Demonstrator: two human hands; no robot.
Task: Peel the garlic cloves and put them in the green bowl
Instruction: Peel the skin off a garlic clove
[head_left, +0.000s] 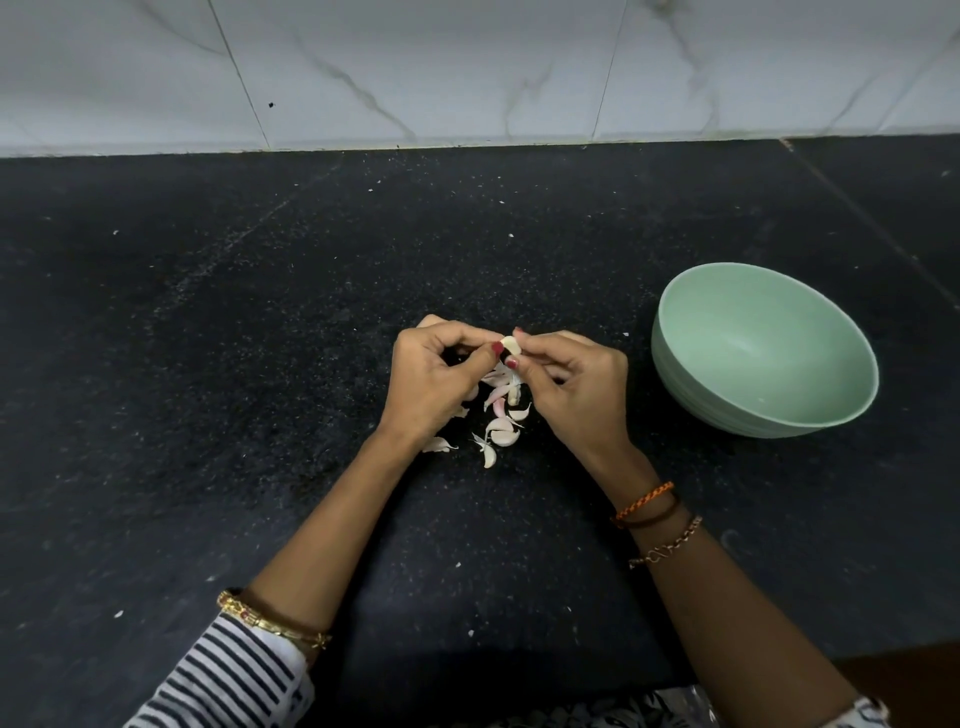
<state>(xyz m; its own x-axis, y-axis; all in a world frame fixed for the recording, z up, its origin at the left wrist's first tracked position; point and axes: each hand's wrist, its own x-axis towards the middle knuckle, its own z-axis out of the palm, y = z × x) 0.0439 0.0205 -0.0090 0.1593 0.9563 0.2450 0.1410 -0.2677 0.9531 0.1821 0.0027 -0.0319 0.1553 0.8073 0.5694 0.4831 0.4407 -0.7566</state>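
A pale garlic clove (510, 343) is held above the black counter, pinched from both sides. My left hand (434, 379) grips its left end with thumb and fingers, and my right hand (571, 382) pinches its right end. Under the hands lies a small heap of garlic cloves and pinkish skins (501, 428). The green bowl (763, 353) stands on the counter to the right of my right hand; I see nothing inside it.
The black stone counter (208, 364) runs back to a white marble-tiled wall (467, 67). Small white flecks of skin lie scattered on it. The counter's front edge shows at the lower right.
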